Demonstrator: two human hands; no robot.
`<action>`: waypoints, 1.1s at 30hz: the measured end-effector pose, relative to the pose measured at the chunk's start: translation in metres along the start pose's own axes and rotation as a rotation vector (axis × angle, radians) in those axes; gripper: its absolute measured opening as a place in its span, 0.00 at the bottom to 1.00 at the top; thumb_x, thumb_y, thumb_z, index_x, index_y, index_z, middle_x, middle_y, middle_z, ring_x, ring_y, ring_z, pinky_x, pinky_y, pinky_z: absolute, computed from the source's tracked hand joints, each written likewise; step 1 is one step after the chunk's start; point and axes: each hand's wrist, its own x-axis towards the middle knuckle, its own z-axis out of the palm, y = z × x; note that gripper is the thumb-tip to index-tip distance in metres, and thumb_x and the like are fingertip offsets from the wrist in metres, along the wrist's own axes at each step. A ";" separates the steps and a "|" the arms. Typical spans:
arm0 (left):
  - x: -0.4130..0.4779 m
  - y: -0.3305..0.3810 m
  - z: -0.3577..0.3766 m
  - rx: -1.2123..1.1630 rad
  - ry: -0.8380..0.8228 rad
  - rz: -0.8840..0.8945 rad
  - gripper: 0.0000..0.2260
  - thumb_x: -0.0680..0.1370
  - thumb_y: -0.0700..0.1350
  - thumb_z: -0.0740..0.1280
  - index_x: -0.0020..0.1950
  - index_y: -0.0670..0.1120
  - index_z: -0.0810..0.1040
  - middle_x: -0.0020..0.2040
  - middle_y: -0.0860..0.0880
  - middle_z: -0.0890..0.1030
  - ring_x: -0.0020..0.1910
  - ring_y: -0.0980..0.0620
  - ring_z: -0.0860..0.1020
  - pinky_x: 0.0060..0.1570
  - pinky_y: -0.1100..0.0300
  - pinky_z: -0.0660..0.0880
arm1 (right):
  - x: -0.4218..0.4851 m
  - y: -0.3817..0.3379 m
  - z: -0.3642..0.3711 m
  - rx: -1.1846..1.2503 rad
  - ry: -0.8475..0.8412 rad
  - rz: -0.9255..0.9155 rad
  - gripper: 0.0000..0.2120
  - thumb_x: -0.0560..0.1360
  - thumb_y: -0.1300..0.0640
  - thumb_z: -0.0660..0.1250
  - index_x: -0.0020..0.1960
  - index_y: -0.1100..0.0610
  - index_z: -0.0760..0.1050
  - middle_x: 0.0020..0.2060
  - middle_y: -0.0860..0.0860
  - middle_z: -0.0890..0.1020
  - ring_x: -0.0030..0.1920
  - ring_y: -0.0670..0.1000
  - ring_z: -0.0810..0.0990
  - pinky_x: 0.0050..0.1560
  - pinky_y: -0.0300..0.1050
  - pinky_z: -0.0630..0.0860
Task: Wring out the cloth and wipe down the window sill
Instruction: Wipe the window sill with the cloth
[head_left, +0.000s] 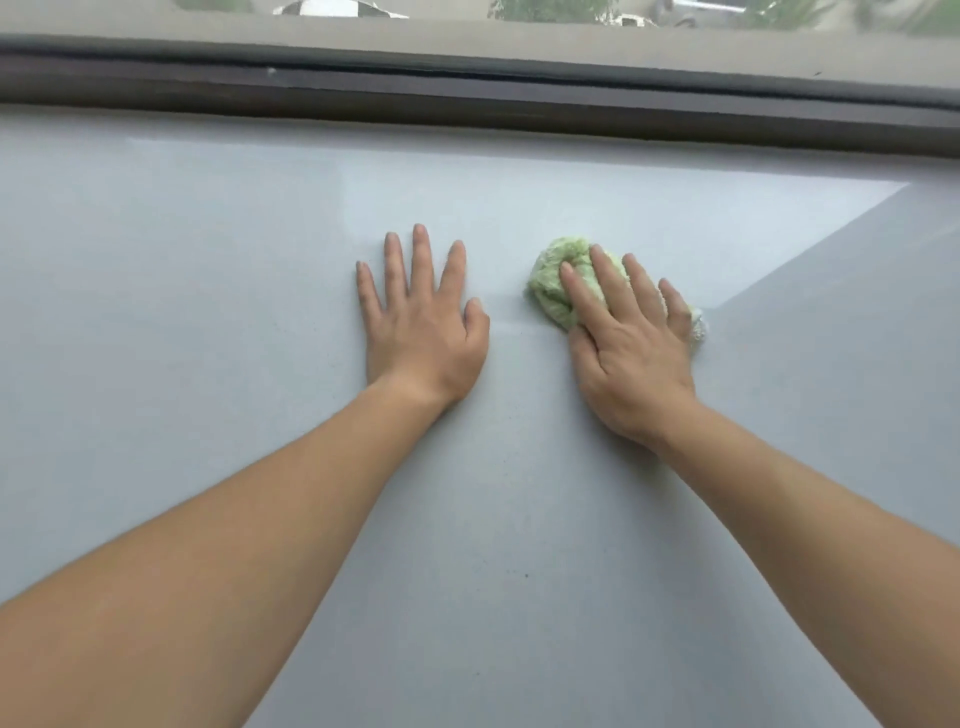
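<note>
Cloth (553, 283) sits bunched under the right hand (631, 358), whose fingers lie nearly straight over it, pressing it onto the window sill (208, 260). Green wad pokes out past the fingertips; whitish edge shows by the little finger. Fabric is fluffy, terry-like, crumpled into a lump. Left hand (423, 332) lies palm-down w/ fingers spread, near cloth, not touching. Sill is smooth, glossy, pale grey; dark window frame (467, 98) runs along its far edge.

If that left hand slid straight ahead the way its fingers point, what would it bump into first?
Probably the dark window frame; only window sill lies between it and the left hand.
</note>
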 end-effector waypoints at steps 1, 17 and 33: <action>-0.001 0.000 0.002 0.020 0.008 0.002 0.29 0.79 0.57 0.46 0.81 0.54 0.51 0.82 0.46 0.45 0.80 0.44 0.40 0.76 0.39 0.38 | 0.008 0.012 -0.005 0.001 -0.033 -0.067 0.27 0.80 0.47 0.48 0.79 0.38 0.50 0.80 0.43 0.51 0.80 0.52 0.46 0.77 0.54 0.41; 0.001 0.000 0.007 0.055 0.047 0.008 0.30 0.79 0.61 0.47 0.81 0.55 0.51 0.82 0.46 0.46 0.80 0.45 0.40 0.76 0.38 0.40 | 0.116 0.020 -0.012 -0.006 0.030 -0.129 0.25 0.81 0.45 0.49 0.78 0.38 0.54 0.80 0.45 0.56 0.79 0.54 0.52 0.77 0.55 0.45; 0.000 0.001 0.010 0.065 0.041 0.015 0.31 0.79 0.62 0.44 0.81 0.55 0.48 0.82 0.46 0.43 0.80 0.45 0.38 0.75 0.37 0.39 | 0.062 0.058 -0.019 0.043 0.033 0.025 0.25 0.80 0.42 0.47 0.78 0.37 0.55 0.80 0.43 0.55 0.79 0.53 0.52 0.77 0.54 0.45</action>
